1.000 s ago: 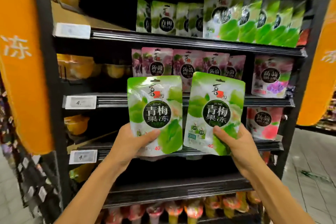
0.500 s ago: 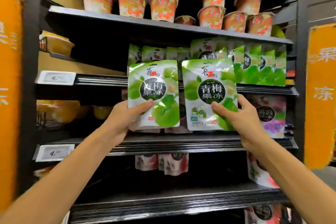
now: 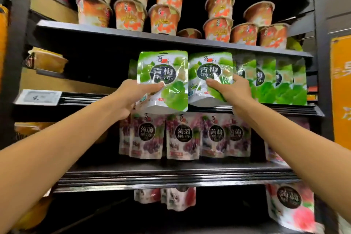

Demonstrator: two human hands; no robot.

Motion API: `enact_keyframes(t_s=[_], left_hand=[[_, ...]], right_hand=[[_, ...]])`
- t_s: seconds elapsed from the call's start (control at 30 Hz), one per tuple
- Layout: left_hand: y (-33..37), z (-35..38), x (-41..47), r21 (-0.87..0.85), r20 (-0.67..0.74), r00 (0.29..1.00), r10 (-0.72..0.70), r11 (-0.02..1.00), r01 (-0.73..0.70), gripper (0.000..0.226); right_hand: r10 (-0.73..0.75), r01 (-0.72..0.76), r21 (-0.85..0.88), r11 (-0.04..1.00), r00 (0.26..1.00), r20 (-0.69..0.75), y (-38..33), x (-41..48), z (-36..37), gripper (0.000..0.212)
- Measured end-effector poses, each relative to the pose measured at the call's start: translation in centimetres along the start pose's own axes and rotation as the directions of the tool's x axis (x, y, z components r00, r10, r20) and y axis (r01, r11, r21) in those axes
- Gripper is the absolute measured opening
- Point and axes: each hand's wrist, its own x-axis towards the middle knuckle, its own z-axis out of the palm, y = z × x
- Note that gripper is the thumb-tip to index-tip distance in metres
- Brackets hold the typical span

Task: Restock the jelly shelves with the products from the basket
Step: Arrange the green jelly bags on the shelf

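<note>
Jelly pouch (image 3: pixel 163 66) marked 青梅果冻 gripped in left hand (image 3: pixel 129 97); twin pouch (image 3: pixel 209 62) gripped in right hand (image 3: pixel 233 91).

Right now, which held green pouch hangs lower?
The left pouch, in the left hand: its bottom overlaps the purple pouches; the right pouch stops at the shelf edge.

Two arms of a person as seen from a head-worn camera: the left forearm (image 3: pixel 66 142) and right forearm (image 3: pixel 284 137) are bare along their whole visible length, and the left hand (image 3: pixel 129 95) and right hand (image 3: pixel 233 91) are bare too.
</note>
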Motion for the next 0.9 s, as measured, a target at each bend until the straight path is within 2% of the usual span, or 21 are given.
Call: enact_keyframes(t_s=[0.1, 0.17, 0.2, 0.23, 0.37, 0.43, 0.6, 0.77, 0.9], left_hand=[[0.5, 0.4, 0.6, -0.048, 0.031, 0.998, -0.054, 0.997, 0.055, 0.052], [0.4, 0.8, 0.9, -0.051, 0.04, 0.996, -0.082, 0.995, 0.084, 0.052], [0.2, 1.0, 0.9, -0.028, 0.024, 0.996, -0.084, 0.996, 0.085, 0.054], [0.1, 1.2, 1.0, -0.012, 0.006, 0.997, -0.083, 0.996, 0.083, 0.057], [-0.2, 1.9, 1.3, -0.032, -0.027, 0.995, -0.098, 0.995, 0.097, 0.071], [-0.4, 2.0, 1.4, -0.019, -0.014, 0.994, -0.11, 0.994, 0.109, 0.075], [-1.0, 2.2, 1.4, 0.001, -0.015, 0.995, -0.095, 0.996, 0.095, 0.085], [-1.0, 2.2, 1.2, -0.031, -0.008, 0.996, -0.092, 0.995, 0.091, 0.074], [-1.0, 2.3, 1.2, -0.037, -0.015, 0.996, -0.088, 0.996, 0.087, 0.08]], right_hand=[[0.033, -0.033, 0.015, 0.999, 0.999, 0.007, -0.3, 1.2, 1.4, 0.1], [0.064, -0.064, 0.025, 0.998, 0.998, 0.004, -0.5, 2.0, 2.2, 0.086], [0.071, -0.071, 0.045, 0.996, 0.997, 0.004, -0.6, 2.3, 2.5, 0.072], [0.077, -0.078, 0.073, 0.994, 0.997, 0.014, -0.8, 2.6, 2.8, 0.072], [0.059, -0.06, 0.032, 0.998, 0.998, 0.028, -1.2, 3.3, 3.9, 0.1], [0.043, -0.043, 0.008, 0.999, 0.999, 0.0, -0.9, 3.1, 4.5, 0.106], [-0.01, 0.011, -0.08, 0.997, 1.0, 0.013, 0.8, 2.8, 5.1, 0.099], [-0.07, 0.086, -0.217, 0.972, 0.995, 0.078, 1.1, 2.6, 4.0, 0.101], [-0.15, 0.171, -0.321, 0.931, 0.985, 0.091, 2.0, 2.0, 2.6, 0.08]])
